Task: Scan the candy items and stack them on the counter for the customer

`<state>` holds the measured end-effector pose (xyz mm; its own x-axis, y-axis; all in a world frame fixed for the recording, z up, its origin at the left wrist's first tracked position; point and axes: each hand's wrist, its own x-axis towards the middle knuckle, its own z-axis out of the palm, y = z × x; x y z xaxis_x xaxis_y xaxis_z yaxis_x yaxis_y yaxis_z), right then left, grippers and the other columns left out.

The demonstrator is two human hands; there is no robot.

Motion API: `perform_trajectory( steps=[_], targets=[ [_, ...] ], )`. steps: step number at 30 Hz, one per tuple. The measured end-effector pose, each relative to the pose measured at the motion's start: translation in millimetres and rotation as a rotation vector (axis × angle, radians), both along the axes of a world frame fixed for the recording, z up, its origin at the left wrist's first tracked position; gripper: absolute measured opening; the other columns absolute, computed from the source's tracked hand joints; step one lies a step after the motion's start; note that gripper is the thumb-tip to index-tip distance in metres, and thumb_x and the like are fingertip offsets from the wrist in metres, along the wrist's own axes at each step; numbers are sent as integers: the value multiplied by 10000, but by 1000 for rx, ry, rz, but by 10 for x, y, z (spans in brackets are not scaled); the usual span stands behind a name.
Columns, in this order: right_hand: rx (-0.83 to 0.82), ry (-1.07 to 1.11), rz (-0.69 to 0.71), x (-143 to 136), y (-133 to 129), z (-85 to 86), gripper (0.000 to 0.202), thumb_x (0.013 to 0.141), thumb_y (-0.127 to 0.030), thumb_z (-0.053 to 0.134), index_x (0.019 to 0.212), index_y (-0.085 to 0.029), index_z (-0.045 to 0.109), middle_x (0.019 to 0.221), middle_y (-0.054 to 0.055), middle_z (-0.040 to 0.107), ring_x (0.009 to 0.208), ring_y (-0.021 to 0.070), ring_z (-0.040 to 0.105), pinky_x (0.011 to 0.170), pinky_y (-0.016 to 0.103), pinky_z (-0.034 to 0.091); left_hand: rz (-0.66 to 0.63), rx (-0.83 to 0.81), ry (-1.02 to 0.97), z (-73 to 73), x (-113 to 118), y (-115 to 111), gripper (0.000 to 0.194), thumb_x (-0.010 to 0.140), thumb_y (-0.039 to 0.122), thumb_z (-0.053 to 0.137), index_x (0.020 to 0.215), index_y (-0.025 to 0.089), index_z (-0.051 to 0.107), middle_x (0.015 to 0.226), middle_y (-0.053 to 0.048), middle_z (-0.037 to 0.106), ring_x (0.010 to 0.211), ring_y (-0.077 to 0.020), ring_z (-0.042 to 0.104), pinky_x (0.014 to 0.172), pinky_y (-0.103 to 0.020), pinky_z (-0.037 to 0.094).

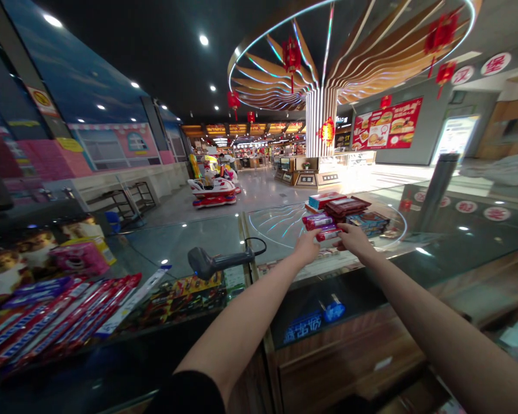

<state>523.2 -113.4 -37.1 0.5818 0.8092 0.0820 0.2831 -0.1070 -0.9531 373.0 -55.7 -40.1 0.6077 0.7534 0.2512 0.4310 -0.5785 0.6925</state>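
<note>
On the glass counter lies a small pile of packaged sweets. At its near edge is a red and purple candy roll [328, 233], with my left hand [308, 247] closed at its left end and my right hand [356, 241] closed at its right end. More red and purple rolls [318, 221] lie just behind it. Brown-red wrapped packs [347, 207] are stacked farther back, beside a light blue and red box [323, 200]. Right of my right hand sits a blue patterned box [369, 221]. My fingertips are partly hidden behind the sweets.
A black handheld scanner [216, 263] with a cable rests on the counter [285, 230] left of my hands. Long red candy packs [69, 316] fan out at far left, near a pink pack [80, 257]. A dark post [440, 190] rises at right.
</note>
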Motion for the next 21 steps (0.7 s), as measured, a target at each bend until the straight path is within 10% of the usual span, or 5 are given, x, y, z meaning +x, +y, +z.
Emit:
perform_trajectory(
  steps=[21],
  targets=[
    [-52,-85,-25,35,-23,-45,434,807,-30,521,1216,-86,655,984,122,733,473,96,653,419,177,489,39,51,65,137,-109,-149,365,777,81,585,1104,161,725,948,-87,730,1001,-254,656,963,-368,472]
  ],
)
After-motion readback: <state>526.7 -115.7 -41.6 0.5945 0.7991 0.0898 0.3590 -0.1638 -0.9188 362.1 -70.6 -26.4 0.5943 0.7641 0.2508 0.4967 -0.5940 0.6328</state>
